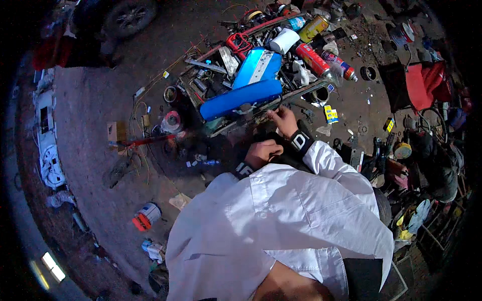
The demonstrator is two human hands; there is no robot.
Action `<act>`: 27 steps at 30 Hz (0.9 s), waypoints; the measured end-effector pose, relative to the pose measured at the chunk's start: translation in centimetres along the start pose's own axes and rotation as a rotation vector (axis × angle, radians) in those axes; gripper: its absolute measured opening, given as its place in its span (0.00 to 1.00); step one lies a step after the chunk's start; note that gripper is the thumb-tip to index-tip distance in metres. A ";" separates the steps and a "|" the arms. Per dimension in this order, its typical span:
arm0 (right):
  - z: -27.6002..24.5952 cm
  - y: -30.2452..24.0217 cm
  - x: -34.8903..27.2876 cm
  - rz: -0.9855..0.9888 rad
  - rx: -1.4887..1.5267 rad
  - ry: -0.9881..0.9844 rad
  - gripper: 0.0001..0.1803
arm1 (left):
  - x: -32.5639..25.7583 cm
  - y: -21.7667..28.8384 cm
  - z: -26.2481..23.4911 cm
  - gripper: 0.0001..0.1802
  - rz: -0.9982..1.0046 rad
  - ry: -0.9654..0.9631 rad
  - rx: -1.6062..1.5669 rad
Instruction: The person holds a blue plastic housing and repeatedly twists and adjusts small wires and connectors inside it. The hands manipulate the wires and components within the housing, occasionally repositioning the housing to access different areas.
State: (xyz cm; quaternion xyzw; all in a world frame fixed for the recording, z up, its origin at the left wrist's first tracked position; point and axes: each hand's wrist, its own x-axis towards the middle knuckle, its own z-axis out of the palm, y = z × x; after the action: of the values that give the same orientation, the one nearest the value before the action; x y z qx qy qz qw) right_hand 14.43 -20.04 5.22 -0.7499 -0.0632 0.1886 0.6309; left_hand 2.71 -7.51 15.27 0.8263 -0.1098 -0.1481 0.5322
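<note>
Shadow hid what the curled left hand [262,153] gripped; I couldn't tell. The right hand [284,120], fingers bunched, touched the cluttered red metal tray [221,50] holding a long blue moulded panel [241,98] and spray cans [312,59].

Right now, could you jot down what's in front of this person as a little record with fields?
Place: dirt ground outdoors, strewn with tools and parts
Left hand: curled into a fist near the body; whether it holds anything cannot be told
Right hand: reaching to the edge of a cluttered tool tray, fingertips at its rim
On the tray: long blue panel, white roll, spray cans
Nearby: red cloth to the right, small red and white container lower left
Clothing: white shirt, dark wristbands
</note>
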 end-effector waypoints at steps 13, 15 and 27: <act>-0.9 -3.4 0.7 0.423 0.471 -0.237 0.17 | -2.5 -6.9 1.8 0.12 -0.452 0.630 0.045; -1.2 -3.7 0.3 0.433 0.487 -0.248 0.16 | -2.8 -7.4 1.5 0.12 -0.398 0.672 -0.125; -0.4 -1.6 -3.4 -0.076 -0.244 -0.173 0.22 | 0.1 -0.7 -1.5 0.06 -0.373 0.460 -1.563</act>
State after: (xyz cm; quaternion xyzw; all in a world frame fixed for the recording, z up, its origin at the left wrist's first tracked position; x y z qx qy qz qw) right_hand 11.72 -21.23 7.49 -0.7991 -0.1682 0.2194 0.5339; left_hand 3.31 -5.99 15.20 0.2335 0.2744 -0.0947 0.9280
